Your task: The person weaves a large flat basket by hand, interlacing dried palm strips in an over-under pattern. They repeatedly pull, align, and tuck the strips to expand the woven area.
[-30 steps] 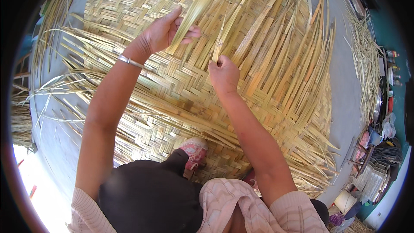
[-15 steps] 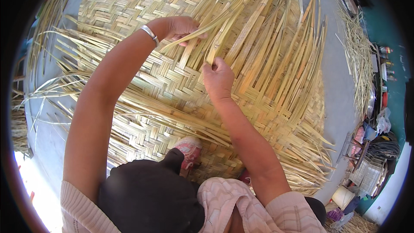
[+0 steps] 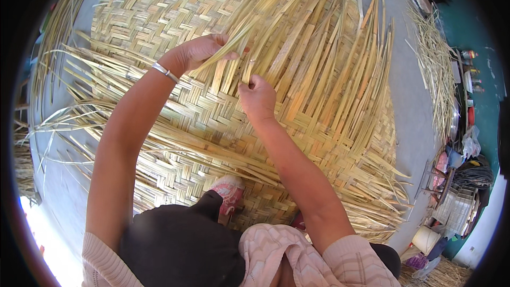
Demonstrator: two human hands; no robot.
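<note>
Your left hand was raised over the middle of the woven mat, its fingers closed around a bundle of loose strips that rose from the mat's unwoven far part and fanned out toward the far edge. A metal bangle sat on that wrist. Your right hand was just beside the left, nearer to you, with its fingers pinched together on a single strip standing up from the weave; the fingertips touched the strip close to where it left the finished pattern.

The mat lay flat on the grey floor and covered most of it. The woven section occupied the left and near portions; the far right portion consisted of long unwoven strips lying side by side. Free strip ends projected beyond the mat's left and near edges.

Your foot in a pink shoe rested on the near edge of the mat, directly below both hands. A separate heap of loose strips lay on the floor past the right edge of the mat, well apart from your hands. Household clutter, including a white bucket, stood along the right wall.
</note>
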